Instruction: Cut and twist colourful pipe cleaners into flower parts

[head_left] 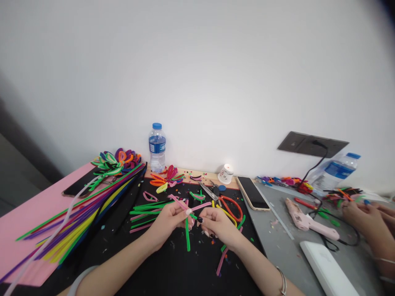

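My left hand (pixel 173 220) pinches pink and green pipe cleaners (pixel 187 236) where they cross, above the black mat (pixel 148 271). Close beside it, my right hand (pixel 217 224) has its fingers closed on the same pieces, near the green one. One green end hangs down between the hands, and pink ends stick out up-left and to the right. Cut green and pink pipe cleaners (pixel 145 211) lie left of my hands. Scissors with orange handles (pixel 231 207) rest just behind my right hand. More green and pink pieces (pixel 221 261) show below my right wrist.
Long coloured pipe cleaners (pixel 89 218) spread across a pink sheet (pixel 27 246) at left. A water bottle (pixel 157 150), a paper cup (pixel 225 174) and a phone (pixel 253 193) stand or lie behind. At right are a glue gun (pixel 311 224), a white case (pixel 327 267) and another person's hands (pixel 365 218).
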A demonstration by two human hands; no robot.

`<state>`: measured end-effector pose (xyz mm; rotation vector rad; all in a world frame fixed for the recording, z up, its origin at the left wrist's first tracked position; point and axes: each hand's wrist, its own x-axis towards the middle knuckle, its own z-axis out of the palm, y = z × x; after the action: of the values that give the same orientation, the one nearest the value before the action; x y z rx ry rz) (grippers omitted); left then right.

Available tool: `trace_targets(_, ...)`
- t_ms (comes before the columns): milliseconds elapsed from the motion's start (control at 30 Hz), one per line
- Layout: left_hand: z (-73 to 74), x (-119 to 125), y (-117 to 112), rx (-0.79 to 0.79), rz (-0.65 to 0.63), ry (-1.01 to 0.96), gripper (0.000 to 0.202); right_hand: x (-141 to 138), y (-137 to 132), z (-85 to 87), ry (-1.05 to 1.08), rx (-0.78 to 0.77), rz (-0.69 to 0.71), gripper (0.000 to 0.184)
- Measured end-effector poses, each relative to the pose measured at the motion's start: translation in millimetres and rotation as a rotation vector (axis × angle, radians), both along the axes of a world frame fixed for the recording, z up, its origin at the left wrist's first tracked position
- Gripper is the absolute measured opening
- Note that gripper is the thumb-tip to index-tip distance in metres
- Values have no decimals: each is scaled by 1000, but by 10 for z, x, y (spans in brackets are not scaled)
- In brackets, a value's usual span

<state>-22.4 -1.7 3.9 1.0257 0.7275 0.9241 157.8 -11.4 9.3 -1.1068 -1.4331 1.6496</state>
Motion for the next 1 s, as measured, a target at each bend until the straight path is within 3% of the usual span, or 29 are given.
trace_targets(133,32,-6,-18,-50,-38,-66,18,6,-1,6,53,-34,-26,18)
trace_targets(400,23,-39,1,-101,-116,-124,28,26,29,-10,77,-49,-98,23)
trace_targets(567,28,-78,28,-200,-181,-259,31,34,38,-11,51,-32,-109,23)
trace_targets(733,15,-62,20,-222,-116,-91,24,27,30,-10,8,-5,-103,22)
trace_targets(867,8,-50,8,-181,-138,-34,21,32,23,-11,11,8,-87,19)
trace_targets(1000,13,-45,-2,-172,-173,41,38,50,13,-1,23,38,-65,20)
